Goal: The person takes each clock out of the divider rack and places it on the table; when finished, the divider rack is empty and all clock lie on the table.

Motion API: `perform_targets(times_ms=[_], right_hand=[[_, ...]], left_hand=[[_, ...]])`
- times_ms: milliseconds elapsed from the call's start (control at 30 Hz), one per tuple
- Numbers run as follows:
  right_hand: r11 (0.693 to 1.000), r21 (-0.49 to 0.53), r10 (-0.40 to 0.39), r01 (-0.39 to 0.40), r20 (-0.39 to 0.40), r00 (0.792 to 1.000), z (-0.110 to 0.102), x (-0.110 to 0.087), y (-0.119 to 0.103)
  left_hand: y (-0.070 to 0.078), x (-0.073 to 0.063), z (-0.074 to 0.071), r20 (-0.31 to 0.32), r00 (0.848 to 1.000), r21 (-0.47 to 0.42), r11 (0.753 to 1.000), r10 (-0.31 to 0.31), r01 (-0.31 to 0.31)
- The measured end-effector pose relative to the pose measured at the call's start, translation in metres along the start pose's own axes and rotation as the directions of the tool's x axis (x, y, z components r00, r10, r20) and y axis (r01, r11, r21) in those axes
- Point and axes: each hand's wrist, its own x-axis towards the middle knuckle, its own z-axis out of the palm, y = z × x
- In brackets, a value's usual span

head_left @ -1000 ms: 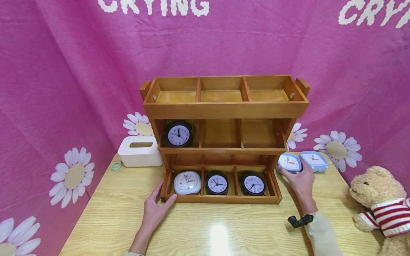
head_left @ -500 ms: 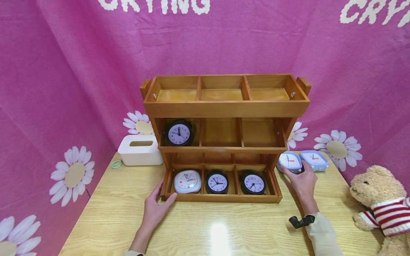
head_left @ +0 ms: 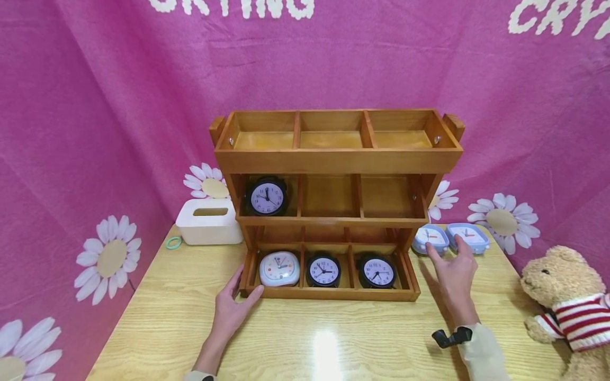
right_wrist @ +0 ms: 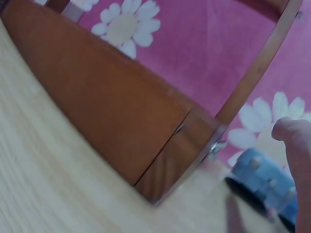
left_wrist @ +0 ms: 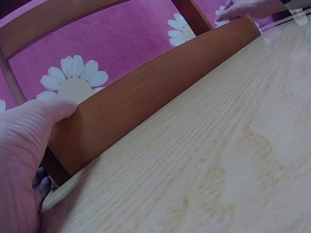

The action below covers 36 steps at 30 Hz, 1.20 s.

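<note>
My left hand [head_left: 230, 313] holds the front left corner of the wooden shelf [head_left: 333, 293], thumb on the front board and fingers around the side. In the left wrist view the thumb [left_wrist: 63, 109] lies against that board's upper edge. My right hand [head_left: 456, 276] hovers, fingers spread, just in front of two light-blue alarm clocks, the nearer one [head_left: 431, 236] and the one to its right [head_left: 468, 235]. A white oval clock [head_left: 279, 268] and two black round clocks [head_left: 323, 271] [head_left: 378, 272] stand in the bottom tier. Another black clock [head_left: 267, 198] fills the middle tier's left compartment.
A white tissue box [head_left: 209, 233] and a green ring [head_left: 173, 243] lie left of the shelf. At the right edge sits a teddy bear [head_left: 567, 296] in a striped sweater. A pink curtain [head_left: 381, 58] with daisies hangs behind the wooden table [head_left: 286, 338].
My right hand has let go of the left blue clock, its fingers spreading and drawing slightly back toward the right. The left hand keeps its place at the shelf corner.
</note>
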Motion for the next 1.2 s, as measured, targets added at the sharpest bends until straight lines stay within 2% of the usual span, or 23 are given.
perform_targets(times_ms=[133,267,433,533,667,833,967,1200], right_hand=[[1.000,0.019,-0.016,0.016,-0.020,1.000,-0.011,0.004,-0.016],[0.993,0.105,-0.048,0.056,-0.069,0.996,-0.021,0.006,-0.034],[0.957,0.242,-0.126,0.157,-0.137,0.982,-0.029,0.007,-0.064],[0.937,0.283,-0.159,0.204,-0.172,0.972,-0.035,0.004,-0.094],[0.898,0.322,-0.227,0.301,-0.247,0.942,-0.044,-0.004,-0.140],[0.821,0.343,-0.351,0.456,-0.328,0.877,-0.046,-0.010,-0.178],[0.778,0.351,-0.431,0.520,-0.304,0.850,-0.042,-0.013,-0.196],[0.740,0.380,-0.530,0.555,-0.179,0.829,-0.031,-0.016,-0.215]], left_hand=[[0.002,0.000,0.000,-0.010,1.000,-0.006,1.000,0.007,-0.007],[0.001,0.000,0.000,-0.014,1.000,-0.007,1.000,0.008,-0.009],[0.000,-0.001,-0.002,-0.013,1.000,-0.008,1.000,-0.006,0.006],[-0.001,-0.001,-0.003,-0.009,1.000,-0.002,1.000,-0.005,0.005],[-0.001,-0.001,-0.003,-0.008,1.000,-0.001,1.000,0.000,0.000],[-0.002,-0.001,-0.003,-0.007,1.000,-0.002,1.000,0.009,-0.009],[-0.001,0.000,-0.002,-0.007,1.000,0.001,1.000,0.017,-0.017],[0.000,0.000,0.000,-0.002,1.000,-0.008,1.000,0.022,-0.022]])
